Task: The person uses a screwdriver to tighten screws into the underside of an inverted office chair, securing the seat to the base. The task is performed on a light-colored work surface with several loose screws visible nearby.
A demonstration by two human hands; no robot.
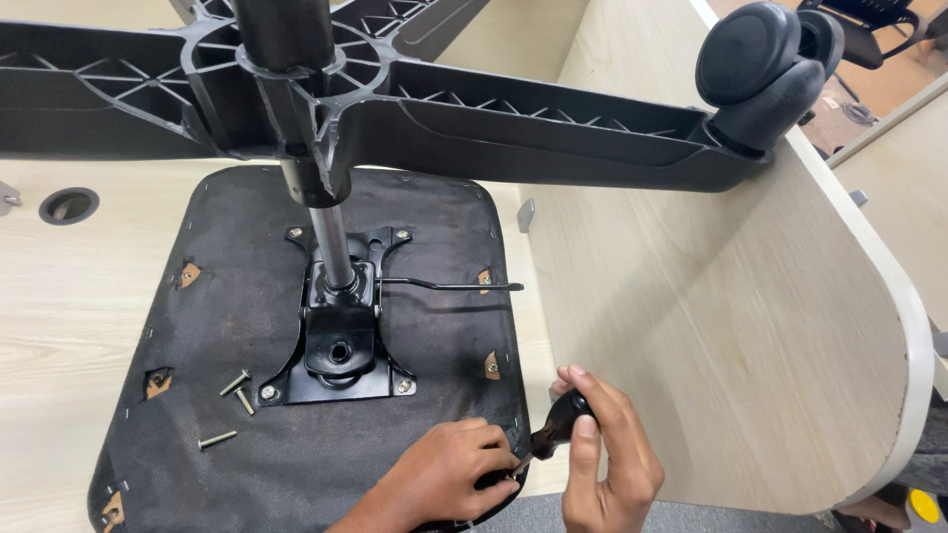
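Observation:
An upturned office chair seat [247,415], covered in black fabric, lies on a light wooden desk [59,316]. A black metal mechanism plate [341,341] is fixed at its middle, with the gas column [331,232] rising to the star base [513,123] overhead. My right hand [607,454] grips a dark-handled screwdriver [555,429] at the seat's near right corner. My left hand [444,474] rests on the seat edge, fingers at the screwdriver's tip. Three loose bolts [235,385] lie on the fabric left of the plate.
A wooden divider panel [711,296] stands close on the right. A black caster wheel [760,69] sits at the end of a base arm above it. A thin lever [454,287] juts right from the mechanism. A round cable hole [69,205] is at the far left.

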